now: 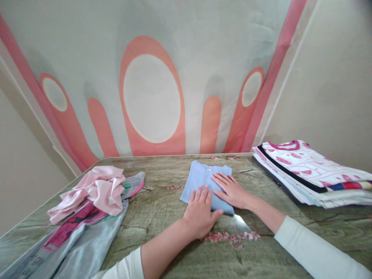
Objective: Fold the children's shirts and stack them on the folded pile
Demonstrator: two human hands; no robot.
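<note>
A light blue folded shirt (200, 174) lies flat on the table, its neckline and a small white label at the far edge. My left hand (200, 213) rests on its near left part, fingers stretched out and palm down. On the shirt's right side lies my right hand (231, 190), also flat with fingers extended. Both hands press on the cloth without gripping it, and they cover part of its near half.
At the left sits a loose heap of clothes: a pink garment (95, 186) over grey and magenta ones (95, 240). To the right stands a neat stack of folded clothes (308, 166). The wood-patterned tabletop (157, 221) meets a wall with a pink and grey panel (192, 58).
</note>
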